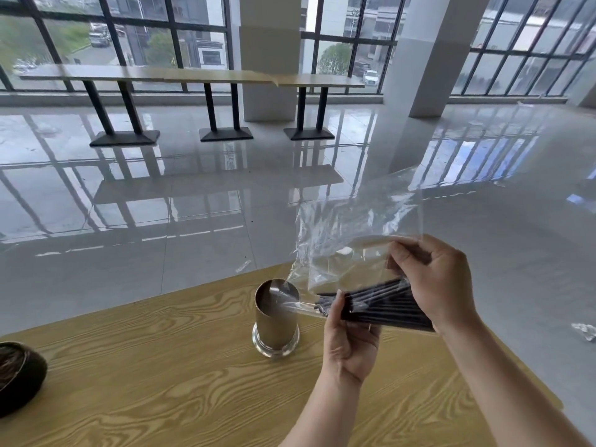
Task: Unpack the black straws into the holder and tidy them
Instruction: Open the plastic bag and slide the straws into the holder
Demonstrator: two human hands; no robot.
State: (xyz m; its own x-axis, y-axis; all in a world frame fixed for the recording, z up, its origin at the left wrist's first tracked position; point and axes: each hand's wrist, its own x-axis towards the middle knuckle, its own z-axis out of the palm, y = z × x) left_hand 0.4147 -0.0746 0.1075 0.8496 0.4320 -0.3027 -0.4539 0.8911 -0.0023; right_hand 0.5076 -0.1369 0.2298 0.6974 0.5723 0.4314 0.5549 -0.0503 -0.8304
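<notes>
A bundle of black straws (380, 304) lies nearly level inside a clear plastic bag (351, 233), held above the wooden table (161, 366). My left hand (350, 340) grips the bundle from below near its left ends. My right hand (435, 279) is closed on the bag and the straws from above at the right. The bag's loose upper part rises over both hands. A metal cylindrical holder (276, 317) stands upright on the table just left of the straw ends; a corner of the bag hangs over its mouth. No straws show inside it.
A dark round bowl (17, 375) sits at the table's left edge. The table's right edge runs diagonally under my right forearm. A crumpled scrap of plastic (584, 330) lies on the glossy floor at right. Long tables on black pedestals (222, 79) stand by the windows.
</notes>
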